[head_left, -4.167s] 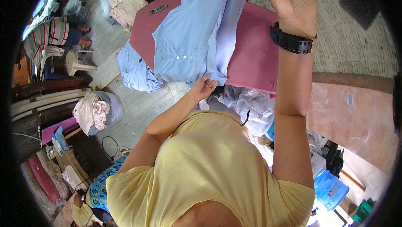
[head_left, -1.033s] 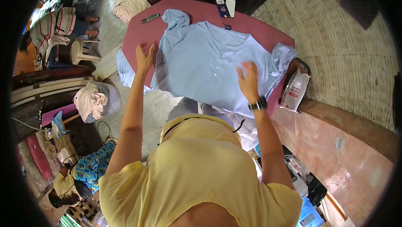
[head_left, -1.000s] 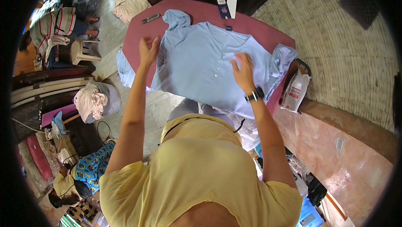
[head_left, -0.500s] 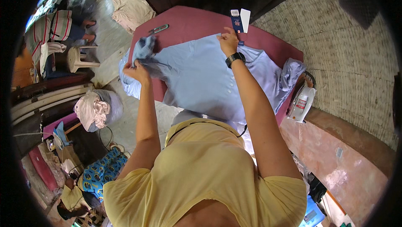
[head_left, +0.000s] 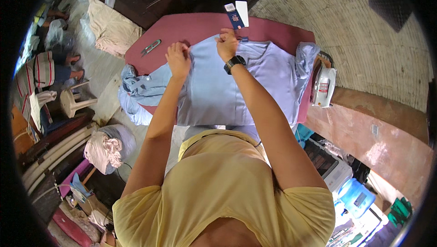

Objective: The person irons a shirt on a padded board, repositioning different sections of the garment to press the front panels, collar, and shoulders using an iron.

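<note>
A light-blue shirt [head_left: 209,96] lies spread over a mauve padded board [head_left: 268,26]. My left hand [head_left: 179,59] is open on the shirt's left shoulder, fingers apart and slightly bent. My right hand [head_left: 227,45], with a black watch on the wrist, has its fingers bent around the shirt's edge near the neck. Just beyond it are a navy hang tag [head_left: 235,20] and a white card [head_left: 242,13]. The left sleeve [head_left: 150,86] is laid out to the side with its cuff bunched. Green-handled thread snips [head_left: 151,47] rest at the board's far left.
A white iron [head_left: 324,87] stands at the board's right end. Bundled pale cloth [head_left: 104,149] sits on the floor at left, below a cream stool [head_left: 75,99]. Beige fabric [head_left: 111,28] lies at far left. A blue water jug [head_left: 357,198] is at lower right.
My left hand has let go of the sleeve and moved right onto the shirt's shoulder. The sleeve now lies down at the left. My right hand stays near the neck.
</note>
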`<state>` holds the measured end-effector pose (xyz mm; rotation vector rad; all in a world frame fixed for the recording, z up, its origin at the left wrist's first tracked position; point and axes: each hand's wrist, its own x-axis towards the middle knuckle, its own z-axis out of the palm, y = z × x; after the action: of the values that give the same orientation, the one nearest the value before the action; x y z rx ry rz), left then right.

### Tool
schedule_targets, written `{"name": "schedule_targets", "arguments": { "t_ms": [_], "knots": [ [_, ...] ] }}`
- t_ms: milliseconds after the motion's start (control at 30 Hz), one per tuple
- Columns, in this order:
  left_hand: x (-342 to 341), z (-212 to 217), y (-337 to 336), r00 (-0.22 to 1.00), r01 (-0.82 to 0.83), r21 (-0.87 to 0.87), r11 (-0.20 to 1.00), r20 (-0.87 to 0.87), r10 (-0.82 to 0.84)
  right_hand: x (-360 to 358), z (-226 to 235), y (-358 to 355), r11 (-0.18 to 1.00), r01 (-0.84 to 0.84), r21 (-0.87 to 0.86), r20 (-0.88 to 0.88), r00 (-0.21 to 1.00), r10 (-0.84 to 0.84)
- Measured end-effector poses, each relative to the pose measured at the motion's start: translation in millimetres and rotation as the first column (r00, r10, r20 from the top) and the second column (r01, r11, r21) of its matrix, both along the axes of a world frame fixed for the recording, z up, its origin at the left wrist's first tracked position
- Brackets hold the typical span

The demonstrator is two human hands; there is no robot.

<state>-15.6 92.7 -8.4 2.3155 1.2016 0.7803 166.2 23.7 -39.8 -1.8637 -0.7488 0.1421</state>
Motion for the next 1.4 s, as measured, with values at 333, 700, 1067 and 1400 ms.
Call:
{"name": "schedule_targets", "arguments": {
  "t_ms": [333,700,1067,1400],
  "knots": [
    [28,45,-44,0.949,0.312,0.383,0.870,-0.090,-0.301,86,64,-87,0.985,-0.101,-0.140,0.401,0.904,0.150],
    [234,8,-156,0.891,0.438,-0.048,0.898,0.160,-0.426,200,68,-235,0.734,0.003,-0.680,0.385,0.853,0.353],
    [245,-11,-167,0.896,0.360,0.060,0.931,0.254,-0.363,197,55,-242,0.768,0.128,-0.628,0.478,0.842,0.251],
    [231,4,-177,0.733,0.681,0.167,0.713,-0.158,-0.662,152,51,-238,0.846,0.009,-0.532,0.524,0.789,0.321]
  ]
}}
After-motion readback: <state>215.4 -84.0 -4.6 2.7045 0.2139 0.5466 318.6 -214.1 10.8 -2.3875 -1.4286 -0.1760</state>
